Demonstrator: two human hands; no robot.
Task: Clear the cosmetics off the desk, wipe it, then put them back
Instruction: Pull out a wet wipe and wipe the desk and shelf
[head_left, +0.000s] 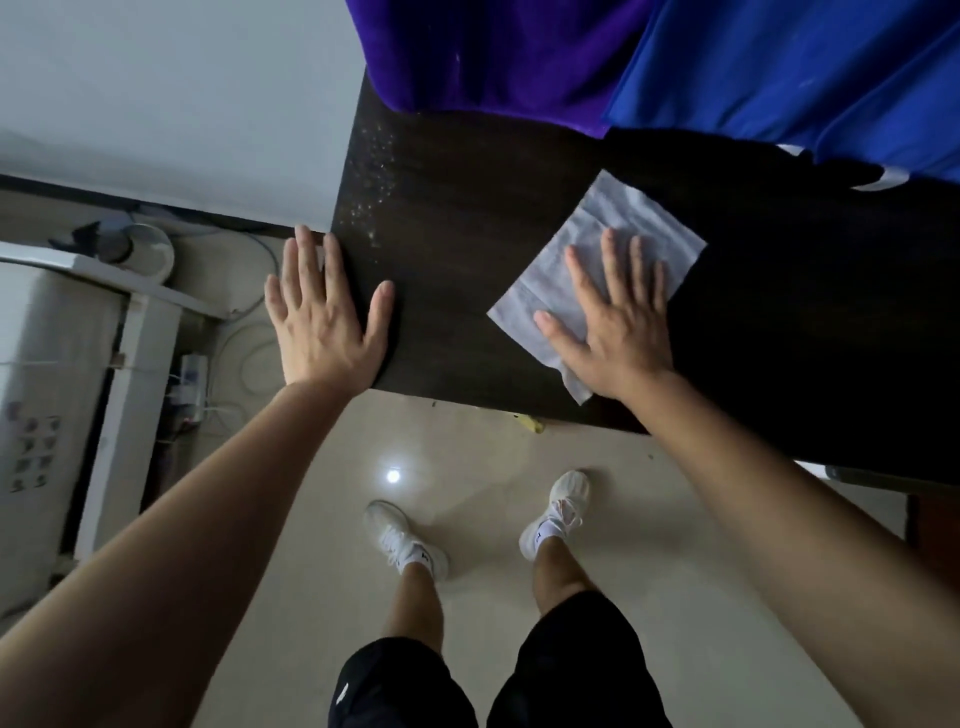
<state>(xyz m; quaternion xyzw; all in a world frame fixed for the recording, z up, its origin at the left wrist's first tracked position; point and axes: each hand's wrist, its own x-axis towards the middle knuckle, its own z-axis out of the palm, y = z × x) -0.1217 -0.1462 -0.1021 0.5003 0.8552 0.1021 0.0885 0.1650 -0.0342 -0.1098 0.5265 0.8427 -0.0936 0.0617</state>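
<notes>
step: wiping stage, no cosmetics showing on dark desk (467, 218) | right hand (610, 322) pressing flat, fingers straight, on white wipe (623, 234) lying mid-desk | left hand (324, 312) bracing flat on desk corner, holding nothing | next: likely sweeping wipe toward pale specks (371, 192) near left edge
</notes>
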